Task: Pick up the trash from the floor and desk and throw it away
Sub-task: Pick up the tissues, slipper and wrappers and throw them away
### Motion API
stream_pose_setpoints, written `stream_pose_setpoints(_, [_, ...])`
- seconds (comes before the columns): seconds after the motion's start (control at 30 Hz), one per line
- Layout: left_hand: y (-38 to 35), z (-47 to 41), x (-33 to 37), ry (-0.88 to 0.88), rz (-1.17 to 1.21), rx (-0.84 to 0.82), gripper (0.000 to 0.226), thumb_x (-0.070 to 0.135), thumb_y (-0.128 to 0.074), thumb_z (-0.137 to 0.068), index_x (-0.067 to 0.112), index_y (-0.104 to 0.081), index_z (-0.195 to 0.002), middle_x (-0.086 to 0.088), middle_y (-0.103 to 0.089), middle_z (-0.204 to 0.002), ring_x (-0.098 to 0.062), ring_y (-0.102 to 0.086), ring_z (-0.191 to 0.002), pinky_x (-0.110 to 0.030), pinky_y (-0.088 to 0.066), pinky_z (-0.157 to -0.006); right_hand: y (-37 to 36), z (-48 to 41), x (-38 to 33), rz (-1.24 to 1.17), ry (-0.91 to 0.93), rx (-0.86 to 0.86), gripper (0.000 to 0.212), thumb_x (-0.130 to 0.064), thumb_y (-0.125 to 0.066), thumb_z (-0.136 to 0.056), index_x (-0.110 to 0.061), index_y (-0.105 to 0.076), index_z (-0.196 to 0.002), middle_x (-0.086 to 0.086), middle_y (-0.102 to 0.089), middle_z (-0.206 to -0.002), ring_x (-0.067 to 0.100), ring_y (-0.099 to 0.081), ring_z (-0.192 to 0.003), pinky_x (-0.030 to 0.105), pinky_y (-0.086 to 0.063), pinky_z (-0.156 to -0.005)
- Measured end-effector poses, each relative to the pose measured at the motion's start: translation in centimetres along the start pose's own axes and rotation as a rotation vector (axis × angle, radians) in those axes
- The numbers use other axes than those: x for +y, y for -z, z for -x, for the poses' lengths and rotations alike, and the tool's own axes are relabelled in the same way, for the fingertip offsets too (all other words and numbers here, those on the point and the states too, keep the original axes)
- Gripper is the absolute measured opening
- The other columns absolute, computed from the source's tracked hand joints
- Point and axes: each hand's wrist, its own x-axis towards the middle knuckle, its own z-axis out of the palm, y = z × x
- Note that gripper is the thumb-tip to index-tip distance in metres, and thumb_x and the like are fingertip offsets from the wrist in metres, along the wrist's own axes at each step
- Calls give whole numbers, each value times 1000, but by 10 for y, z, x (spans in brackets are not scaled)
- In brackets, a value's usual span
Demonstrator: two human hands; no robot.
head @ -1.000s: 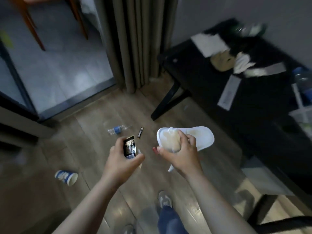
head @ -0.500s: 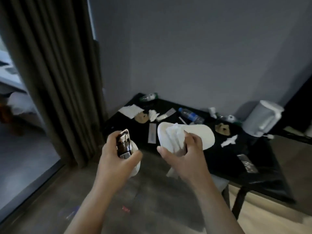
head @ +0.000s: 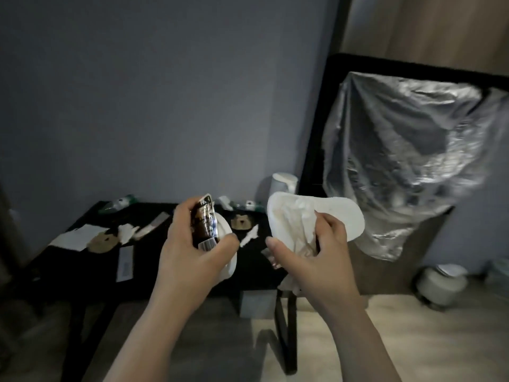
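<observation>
Centrally, the left hand [head: 190, 252] is curling fingers and thumb round a dark wrapper [head: 204, 224] and a white slipper [head: 227, 244] behind it. The wrapper is standing nearly upright, barcode end down. Right of centre, the right hand [head: 314, 257] is gripping a second slipper [head: 338, 216] with crumpled tissue [head: 297, 224] against it, the slipper's long axis lying across the frame. Both hands are hovering over the black desk [head: 82, 260].
</observation>
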Motion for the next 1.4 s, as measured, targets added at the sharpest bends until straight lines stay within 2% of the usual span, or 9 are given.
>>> stream_pose_setpoints(0.1, [-65, 16, 36, -36, 58, -111, 52, 44, -62, -58, 62, -38, -101, 17, -58, -98, 17, -51, -84, -4, -38, -59, 74, 0, 29, 32, -37, 99, 98, -75, -65, -48, -33, -46, -134, -24, -31, -126, -1, -45, -112, 21, -42, -94])
stream_pose_setpoints(0.23, [-156, 47, 80, -65, 141, -249, 53, 53, -59, -50, 71, -36, -95, 34, -55, -96, 21, -50, -85, -8, -36, -63, 177, 10, 71, 49, -93, 239, 88, -73, -67, -49, -37, -49, -128, -24, -34, -124, -9, -45, -108, 18, -44, -89])
stream_pose_setpoints(0.4, [-267, 102, 121, -74, 204, -442, 58, 50, -59, -52, 62, -39, -106, 18, -56, -100, 1, -55, -84, -20, -39, -64, 289, 47, 116, 79, -156, 404, 72, -64, -70, -53, -34, -56, -117, -21, -38, -121, -17, -45, -98, -2, -41, -59])
stream_pose_setpoints(0.5, [-321, 130, 145, -99, 255, -571, 62, 54, -59, -49, 64, -39, -107, 21, -56, -103, 4, -55, -87, -19, -41, -66, 344, 67, 135, 162, -215, 501, 68, -65, -69, -56, -37, -55, -116, -20, -38, -123, -22, -47, -94, -5, -38, -62])
stream_pose_setpoints(0.57, [-351, 146, 158, -118, 278, -653, 62, 57, -57, -46, 67, -38, -105, 21, -55, -105, 8, -54, -86, -20, -41, -66, 374, 79, 147, 216, -258, 565, 67, -68, -67, -56, -39, -54, -115, -20, -38, -124, -21, -48, -94, 2, -43, -63])
stream_pose_setpoints(0.7, [-403, 170, 177, -135, 288, -783, 59, 55, -59, -47, 68, -37, -100, 19, -57, -99, 13, -52, -82, -21, -40, -63, 418, 100, 170, 261, -345, 684, 68, -70, -65, -55, -41, -54, -114, -22, -38, -124, -15, -47, -101, 12, -41, -74])
stream_pose_setpoints(0.83, [-455, 180, 186, -159, 303, -883, 57, 57, -55, -45, 67, -37, -98, 19, -58, -93, 13, -52, -81, -22, -40, -61, 448, 104, 192, 293, -410, 750, 61, -71, -66, -55, -51, -50, -110, -24, -35, -124, -20, -44, -101, 10, -41, -72])
stream_pose_setpoints(1.07, [-560, 157, 188, -199, 367, -964, 58, 57, -54, -45, 68, -37, -100, 21, -54, -103, 16, -49, -88, -16, -38, -66, 492, 52, 250, 373, -422, 800, 47, -70, -68, -58, -63, -42, -97, -22, -34, -122, -26, -39, -101, 10, -40, -76])
stream_pose_setpoints(1.4, [-724, 68, 191, -163, 390, -976, 55, 57, -55, -44, 70, -38, -95, 17, -55, -104, 9, -53, -87, -19, -39, -66, 542, -82, 345, 381, -454, 832, 60, -66, -70, -60, -51, -43, -112, -22, -34, -122, -22, -40, -101, 12, -42, -77])
